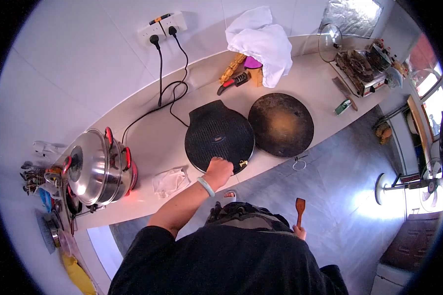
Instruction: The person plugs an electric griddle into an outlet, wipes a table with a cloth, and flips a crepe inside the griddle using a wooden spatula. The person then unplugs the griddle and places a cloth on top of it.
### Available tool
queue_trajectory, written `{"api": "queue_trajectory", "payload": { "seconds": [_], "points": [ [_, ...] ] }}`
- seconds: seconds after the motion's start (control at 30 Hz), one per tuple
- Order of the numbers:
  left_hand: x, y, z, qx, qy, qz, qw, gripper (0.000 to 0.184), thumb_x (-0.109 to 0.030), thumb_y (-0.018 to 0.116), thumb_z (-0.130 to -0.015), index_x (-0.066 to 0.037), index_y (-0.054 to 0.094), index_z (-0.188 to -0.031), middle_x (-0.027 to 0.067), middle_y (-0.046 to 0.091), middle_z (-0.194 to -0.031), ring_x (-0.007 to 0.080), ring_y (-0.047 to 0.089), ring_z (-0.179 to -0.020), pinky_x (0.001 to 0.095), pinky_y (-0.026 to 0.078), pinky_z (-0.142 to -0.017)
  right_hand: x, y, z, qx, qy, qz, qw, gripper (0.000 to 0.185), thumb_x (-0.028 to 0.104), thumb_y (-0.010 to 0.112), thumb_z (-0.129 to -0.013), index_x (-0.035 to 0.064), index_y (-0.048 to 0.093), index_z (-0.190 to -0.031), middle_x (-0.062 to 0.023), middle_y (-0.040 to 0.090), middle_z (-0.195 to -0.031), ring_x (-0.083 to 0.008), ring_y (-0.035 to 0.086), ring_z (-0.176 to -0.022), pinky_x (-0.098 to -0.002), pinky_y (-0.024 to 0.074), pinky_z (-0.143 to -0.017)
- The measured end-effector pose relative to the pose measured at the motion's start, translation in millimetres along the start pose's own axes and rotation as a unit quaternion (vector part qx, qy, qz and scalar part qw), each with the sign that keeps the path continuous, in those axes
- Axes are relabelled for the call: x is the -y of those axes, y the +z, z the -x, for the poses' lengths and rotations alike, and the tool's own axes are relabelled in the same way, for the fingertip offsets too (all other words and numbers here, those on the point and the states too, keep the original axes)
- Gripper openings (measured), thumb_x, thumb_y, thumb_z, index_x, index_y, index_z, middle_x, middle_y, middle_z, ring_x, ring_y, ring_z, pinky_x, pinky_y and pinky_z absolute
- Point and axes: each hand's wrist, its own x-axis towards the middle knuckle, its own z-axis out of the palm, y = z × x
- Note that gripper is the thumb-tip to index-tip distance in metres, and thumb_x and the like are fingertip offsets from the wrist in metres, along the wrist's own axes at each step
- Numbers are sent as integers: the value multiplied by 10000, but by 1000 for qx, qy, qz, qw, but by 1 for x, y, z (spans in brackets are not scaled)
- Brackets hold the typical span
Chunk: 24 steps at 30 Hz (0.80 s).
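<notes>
A black round electric griddle (214,135) sits on the counter with its texted lid down. At its front edge my left hand (218,171) is closed on the lid's rim, beside a small gold-coloured latch (243,163); the fingertips are partly hidden. My right hand (299,232) hangs low by my side, its fingers wrapped round a wooden spatula (300,206) held upright, blade on top. Right of the griddle lies a round dark pan (283,125) with a brownish middle. A crumpled pale cloth (171,183) rests left of my forearm.
A steel steamer pot (93,167) with red handles stands at left. Black cords (161,73) run from the wall sockets (162,27) across the counter (147,132). A white cloth (261,42), a red-and-black knife sharpener (234,82) and a gas stove (362,71) are farther back.
</notes>
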Motion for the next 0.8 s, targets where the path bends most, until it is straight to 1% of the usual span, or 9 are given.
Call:
{"api": "queue_trajectory", "payload": {
  "seconds": [0.07, 0.17, 0.27, 0.47, 0.67, 0.8],
  "points": [
    [0, 3, 1, -34, 9, -9, 999, 199, -257, 671, -685, -67, 655, -629, 127, 632, -653, 276, 631, -686, 391, 470, -642, 7, -2, 2, 8, 17, -5, 1000, 234, 199, 612, -797, 11, 479, -758, -36, 460, -506, -162, 461, -389, -314, 358, -359],
    [-2, 1, 0, 23, -20, -7, 1000, 251, -304, 658, -719, -55, 653, -696, 132, 640, -717, 281, 622, -770, 399, 459, -725, 1, -5, -9, 19, 3, -7, 1000, 225, 191, 610, -798, 19, 474, -750, -34, 457, -506, -159, 453, -381, -313, 352, -352],
    [-1, 4, 1, -44, 3, -22, 999, 208, -261, 673, -681, -64, 653, -616, 131, 631, -645, 267, 633, -678, 383, 473, -637, -2, -8, -15, 8, -13, -8, 1000, 222, 187, 609, -800, 22, 471, -744, -31, 451, -499, -155, 445, -370, -311, 347, -344],
    [0, 5, 0, -30, 5, -27, 999, 213, -263, 672, -676, -61, 651, -610, 133, 630, -641, 268, 635, -681, 381, 474, -636, 12, -12, -10, 10, -6, -5, 1000, 228, 188, 609, -804, 29, 458, -742, -25, 436, -489, -154, 444, -366, -307, 344, -339],
    [-2, 0, 0, -34, -1, -11, 999, 213, -270, 675, -669, -65, 657, -612, 135, 633, -650, 270, 636, -679, 381, 474, -636, 15, -14, -8, 6, -4, -10, 1000, 235, 190, 605, -798, 23, 448, -747, -37, 445, -497, -171, 461, -364, -327, 382, -329],
    [-3, -1, -1, -21, -7, -18, 1000, 209, -266, 673, -674, -63, 662, -623, 133, 635, -656, 270, 636, -683, 384, 473, -635, 11, -18, -15, 23, 0, 2, 1000, 244, 203, 597, -803, 20, 445, -751, -42, 447, -500, -177, 464, -362, -335, 397, -330]
  ]
}}
